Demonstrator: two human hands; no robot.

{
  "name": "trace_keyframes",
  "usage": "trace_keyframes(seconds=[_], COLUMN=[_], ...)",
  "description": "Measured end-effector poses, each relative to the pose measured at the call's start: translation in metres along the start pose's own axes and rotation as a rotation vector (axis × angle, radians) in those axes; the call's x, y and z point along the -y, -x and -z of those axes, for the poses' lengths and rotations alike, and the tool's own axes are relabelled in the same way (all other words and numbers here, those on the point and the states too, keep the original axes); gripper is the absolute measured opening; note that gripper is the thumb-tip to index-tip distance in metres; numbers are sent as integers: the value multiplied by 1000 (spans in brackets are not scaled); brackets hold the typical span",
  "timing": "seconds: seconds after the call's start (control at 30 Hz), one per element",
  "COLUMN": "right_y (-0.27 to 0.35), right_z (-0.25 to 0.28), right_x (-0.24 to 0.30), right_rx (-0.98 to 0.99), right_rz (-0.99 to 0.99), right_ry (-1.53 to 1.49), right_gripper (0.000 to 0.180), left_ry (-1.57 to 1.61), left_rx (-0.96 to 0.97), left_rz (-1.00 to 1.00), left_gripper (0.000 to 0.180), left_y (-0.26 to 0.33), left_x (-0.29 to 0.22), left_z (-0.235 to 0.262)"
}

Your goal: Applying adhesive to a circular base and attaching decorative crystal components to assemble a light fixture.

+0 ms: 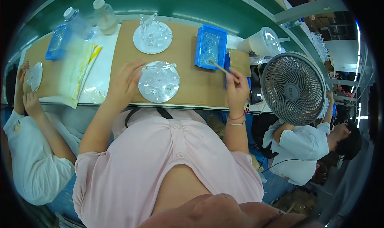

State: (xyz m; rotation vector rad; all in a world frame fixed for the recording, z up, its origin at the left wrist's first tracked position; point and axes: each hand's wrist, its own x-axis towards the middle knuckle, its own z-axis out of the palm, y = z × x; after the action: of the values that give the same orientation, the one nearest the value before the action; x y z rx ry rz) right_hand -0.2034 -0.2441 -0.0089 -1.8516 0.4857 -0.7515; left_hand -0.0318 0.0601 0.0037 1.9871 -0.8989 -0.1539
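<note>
My right hand pinches a thin wooden stick, whose far end reaches into a blue tray holding small clear pieces; what the stick's tip is like cannot be made out. My left hand lies beside a round clear disc, fingers stretched out, fingertips at its upper left edge. Small clear parts lie on this disc, with a clear bar along its top. Farther back sits a second round disc, carrying clear pieces that stick up at its rear.
Brown cardboard covers the worktop. Right of the tray are a lidded cup and a grey fan. Two bottles and yellow-white sheets stand left. A co-worker's hands hold a similar disc; another person sits right.
</note>
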Motion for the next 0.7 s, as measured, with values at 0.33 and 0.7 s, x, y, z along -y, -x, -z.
trace_keyframes(seconds=[0.33,0.7], right_y=[-62,-65], right_z=[-34,-26], right_x=[32,16], right_rx=[-22,-123], right_rz=[332,351], right_ry=[443,335], right_gripper=[15,13], left_ry=[-48,96], left_rx=[-167,-98], left_rz=[-182,2], left_gripper=[24,21], left_y=[-16,-26], left_x=[13,6], left_z=[-37,-25])
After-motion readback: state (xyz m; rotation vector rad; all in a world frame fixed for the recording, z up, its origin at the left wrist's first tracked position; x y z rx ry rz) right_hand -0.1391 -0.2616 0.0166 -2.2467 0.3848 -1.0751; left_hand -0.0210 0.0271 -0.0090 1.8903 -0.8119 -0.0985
